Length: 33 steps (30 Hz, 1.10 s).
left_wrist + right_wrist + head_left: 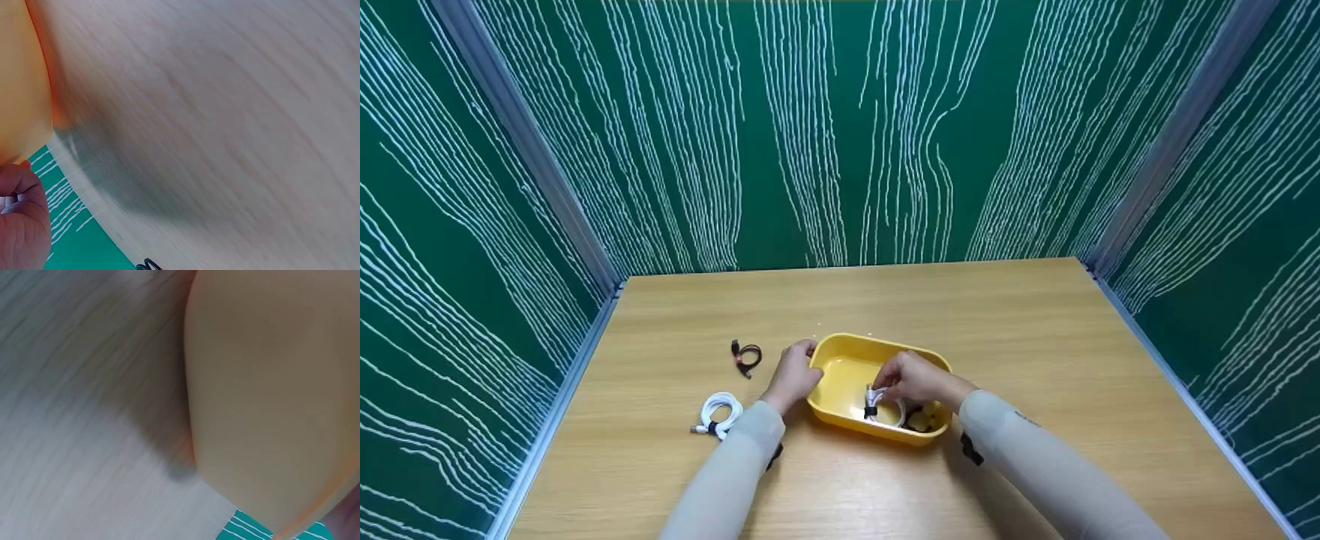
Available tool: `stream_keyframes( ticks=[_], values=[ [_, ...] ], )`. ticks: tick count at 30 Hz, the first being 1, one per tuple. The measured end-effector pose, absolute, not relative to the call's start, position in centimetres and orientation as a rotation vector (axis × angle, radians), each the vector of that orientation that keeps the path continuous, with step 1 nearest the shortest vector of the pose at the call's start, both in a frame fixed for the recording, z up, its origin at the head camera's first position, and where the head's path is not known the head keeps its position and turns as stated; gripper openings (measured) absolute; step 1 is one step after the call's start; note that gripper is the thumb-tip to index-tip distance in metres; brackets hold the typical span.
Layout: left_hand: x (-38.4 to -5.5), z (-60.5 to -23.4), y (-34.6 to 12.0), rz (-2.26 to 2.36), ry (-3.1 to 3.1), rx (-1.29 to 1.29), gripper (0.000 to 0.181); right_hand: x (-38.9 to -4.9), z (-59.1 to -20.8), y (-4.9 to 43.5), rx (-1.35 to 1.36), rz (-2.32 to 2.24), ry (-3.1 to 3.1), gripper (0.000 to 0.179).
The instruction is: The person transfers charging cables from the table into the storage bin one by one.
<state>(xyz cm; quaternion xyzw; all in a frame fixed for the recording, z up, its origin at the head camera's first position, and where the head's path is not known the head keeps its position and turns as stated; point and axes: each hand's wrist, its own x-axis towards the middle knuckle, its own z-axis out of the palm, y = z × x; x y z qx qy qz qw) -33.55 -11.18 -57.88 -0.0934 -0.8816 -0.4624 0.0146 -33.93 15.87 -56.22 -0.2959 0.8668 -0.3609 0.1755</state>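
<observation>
A yellow plastic bin (pixel 847 379) stands on the wooden table, turned slightly. At its left end my left hand (pixel 793 376) grips the rim, thumb on the inner side and fingers outside. My right hand (pixel 916 377) reaches into the bin from the right and pinches a coiled white cable (pixel 901 415) bound with a black strap. Beside that cable, in the bin's right end, lies a dark coiled cable (pixel 919 421), partly covered by shadow and the near wall. In the right wrist view the bin's outer wall (pixel 264 394) hides most of the right hand.
Left of the bin, a coiled white cable (pixel 706 411) with a black strap lies near the left forearm. Farther back is a small black cable (pixel 739 358) with a reddish tie. Green panels (pixel 855 150) with white wavy lines enclose the table (pixel 1035 322) at the back and sides.
</observation>
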Motion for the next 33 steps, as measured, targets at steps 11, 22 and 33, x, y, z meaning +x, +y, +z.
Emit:
stream_keyframes(
  ticks=[11,22,33],
  values=[
    [-33.4,-58.2,-11.0,-1.478,-2.752,-0.280,0.043,-33.9,-56.8,15.8,-0.793,-0.975,2.476,0.018],
    [-33.5,-58.1,-10.9,-1.483,-2.764,-0.272,0.044,-33.8,-56.0,16.4,-0.793,-0.913,2.546,0.016],
    [-33.8,-58.0,-11.2,-1.492,-2.755,-0.264,0.043,-33.7,-53.4,17.5,-0.547,-0.938,2.607,0.029]
  ],
)
